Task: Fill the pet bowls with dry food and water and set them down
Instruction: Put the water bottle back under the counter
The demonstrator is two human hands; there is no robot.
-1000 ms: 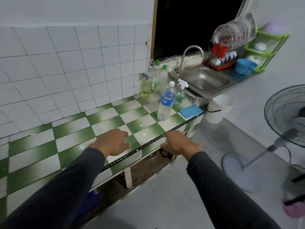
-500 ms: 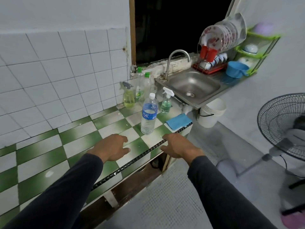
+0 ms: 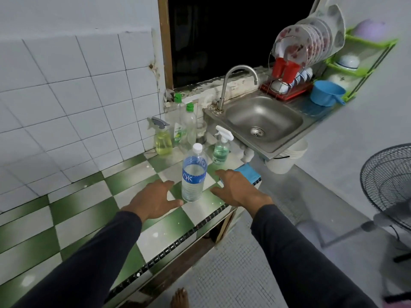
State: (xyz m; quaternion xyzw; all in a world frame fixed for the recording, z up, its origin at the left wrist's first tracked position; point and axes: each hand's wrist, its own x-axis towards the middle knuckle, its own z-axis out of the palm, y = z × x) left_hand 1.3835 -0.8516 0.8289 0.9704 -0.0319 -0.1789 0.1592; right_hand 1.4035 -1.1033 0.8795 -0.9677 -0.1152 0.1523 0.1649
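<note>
Both hands had slid forward along the green-and-white tiled counter (image 3: 73, 210) since the earlier frames, now flanking the water bottle (image 3: 193, 174). From the head view, the left hand (image 3: 153, 201) lay with fingers spread and relaxed, its thumb tip just beside the bottle's base, gripping nothing; the right hand (image 3: 238, 190), likewise loose and empty, rested right of the bottle, partly covering a blue cloth (image 3: 250, 174). Beyond the bottle stood spray bottles and the steel sink (image 3: 262, 121). Right of the bottle the counter ended at open grey floor (image 3: 233, 274). No pet bowls were identifiable.
</note>
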